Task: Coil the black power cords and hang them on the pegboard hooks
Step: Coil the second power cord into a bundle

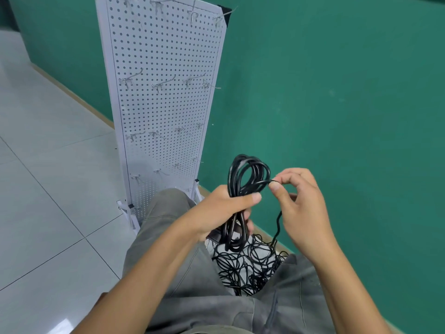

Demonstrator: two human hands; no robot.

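My left hand [224, 208] grips a coiled black power cord [245, 174] around its middle, loops sticking up above the fist and hanging below it. My right hand [298, 201] pinches the cord's loose strand between thumb and forefinger just right of the coil; the strand [278, 225] trails down to a tangled pile of black cords [248, 266] on the floor between my knees. A white pegboard [163, 104] stands upright ahead, with several rows of bare metal hooks [163, 84].
A green wall [337, 92] runs behind and to the right of the pegboard. Pale tiled floor [48, 177] spreads to the left. My grey-trousered knees [168, 213] sit close to the pegboard's white feet [131, 213].
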